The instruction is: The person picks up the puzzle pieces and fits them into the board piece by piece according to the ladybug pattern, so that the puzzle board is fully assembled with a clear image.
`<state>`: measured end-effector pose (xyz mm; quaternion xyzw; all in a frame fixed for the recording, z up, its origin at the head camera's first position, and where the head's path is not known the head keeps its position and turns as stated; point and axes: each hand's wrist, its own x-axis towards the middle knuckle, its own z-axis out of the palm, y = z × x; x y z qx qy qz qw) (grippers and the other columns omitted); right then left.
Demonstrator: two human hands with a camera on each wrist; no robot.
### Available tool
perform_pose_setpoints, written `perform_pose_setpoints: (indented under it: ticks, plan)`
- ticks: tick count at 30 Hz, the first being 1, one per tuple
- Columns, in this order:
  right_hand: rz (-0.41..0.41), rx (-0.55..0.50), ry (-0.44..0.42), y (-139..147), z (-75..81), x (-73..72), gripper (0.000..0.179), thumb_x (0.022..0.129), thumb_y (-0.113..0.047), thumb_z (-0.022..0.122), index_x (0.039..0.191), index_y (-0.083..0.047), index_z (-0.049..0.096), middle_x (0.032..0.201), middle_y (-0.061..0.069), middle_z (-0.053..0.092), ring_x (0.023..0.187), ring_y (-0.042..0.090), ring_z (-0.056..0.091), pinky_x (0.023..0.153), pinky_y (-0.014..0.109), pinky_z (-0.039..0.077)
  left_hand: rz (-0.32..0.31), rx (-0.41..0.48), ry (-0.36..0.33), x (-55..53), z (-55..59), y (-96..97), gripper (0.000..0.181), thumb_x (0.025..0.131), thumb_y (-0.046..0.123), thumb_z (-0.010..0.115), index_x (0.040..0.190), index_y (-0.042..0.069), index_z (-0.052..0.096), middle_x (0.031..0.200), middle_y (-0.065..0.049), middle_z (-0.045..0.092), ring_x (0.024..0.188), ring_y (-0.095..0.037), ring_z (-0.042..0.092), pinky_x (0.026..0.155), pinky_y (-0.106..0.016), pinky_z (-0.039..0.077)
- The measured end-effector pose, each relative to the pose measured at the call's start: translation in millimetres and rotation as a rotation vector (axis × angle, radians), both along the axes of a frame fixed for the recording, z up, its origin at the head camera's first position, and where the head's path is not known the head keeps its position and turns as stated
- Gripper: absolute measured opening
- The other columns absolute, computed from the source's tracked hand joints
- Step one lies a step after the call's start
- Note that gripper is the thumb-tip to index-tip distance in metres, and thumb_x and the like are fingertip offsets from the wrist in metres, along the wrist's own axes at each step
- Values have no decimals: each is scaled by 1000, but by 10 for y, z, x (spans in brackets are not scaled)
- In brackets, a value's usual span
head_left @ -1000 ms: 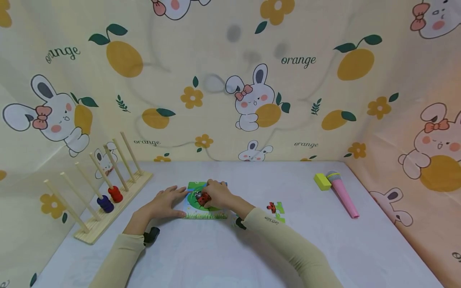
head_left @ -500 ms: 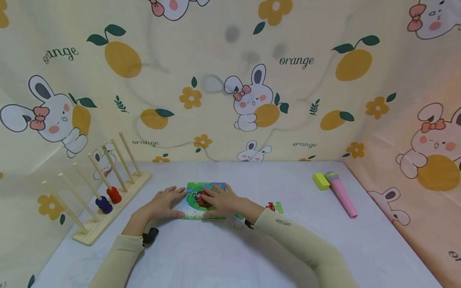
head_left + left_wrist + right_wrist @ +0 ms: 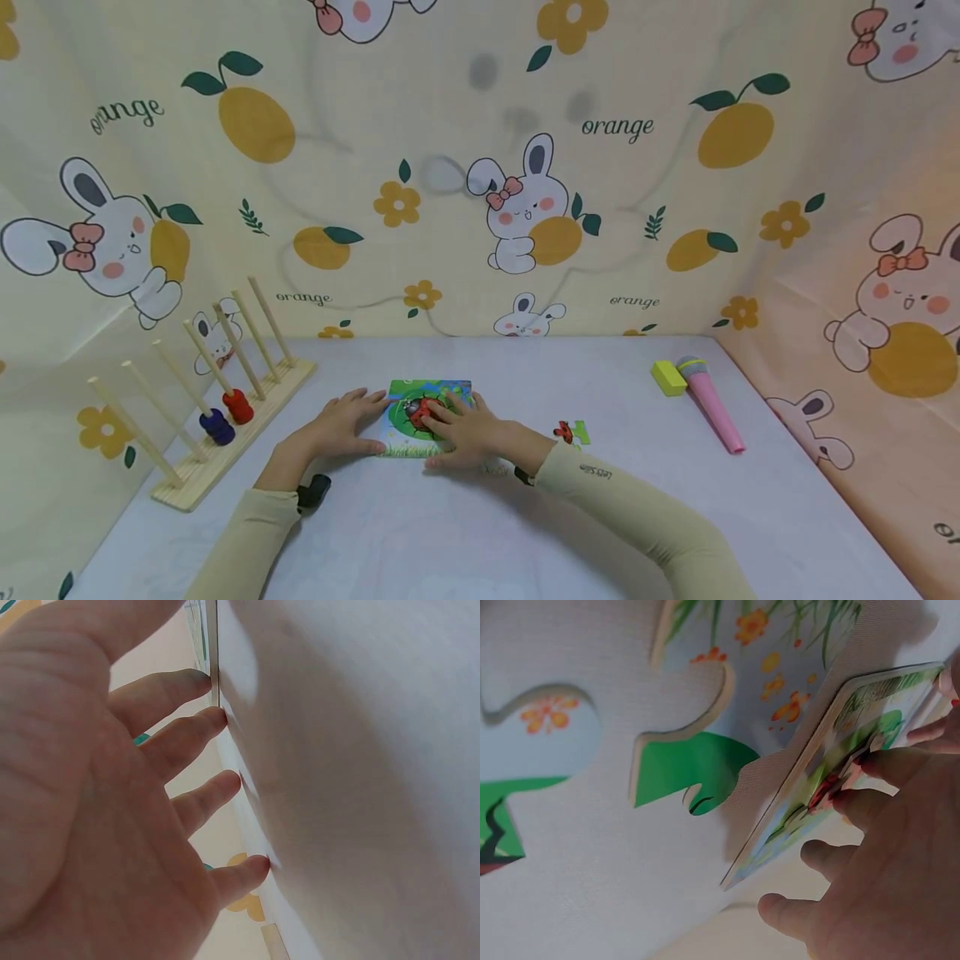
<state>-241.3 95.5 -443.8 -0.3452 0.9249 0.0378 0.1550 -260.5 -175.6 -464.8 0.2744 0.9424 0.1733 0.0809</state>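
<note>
A ladybug jigsaw puzzle board lies flat on the white table between the hands. My left hand rests at its left side with fingers spread. In the left wrist view the fingertips meet the table and the board's edge. Over the board's right part lies my right hand, fingers extended, some fingertips on the ladybug picture. The right wrist view shows a loose puzzle piece with flowers and green near the board, and another piece farther off. The board's right side is partly hidden.
At the left stands a wooden peg rack with dark blue rings and red rings. Loose ladybug pieces lie right of the board. A yellow block and pink toy microphone lie far right.
My right hand has gone from bunched fingers at the ladybug to spread fingers, shifting right and nearer, so more of the board's top right shows. My left hand stays put.
</note>
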Motion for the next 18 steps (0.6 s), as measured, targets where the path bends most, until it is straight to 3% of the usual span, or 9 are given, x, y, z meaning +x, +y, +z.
perform_pose_setpoints:
  ticks: [18]
  plan:
    - [-4, -6, 16, -39, 0, -5, 83, 94, -72, 41, 160, -25, 25, 167, 2, 14, 152, 34, 5, 117, 64, 11, 7, 10, -8, -7, -5, 0, 86, 83, 54, 75, 149, 8, 47, 155, -19, 39, 143, -51, 25, 106, -76, 21]
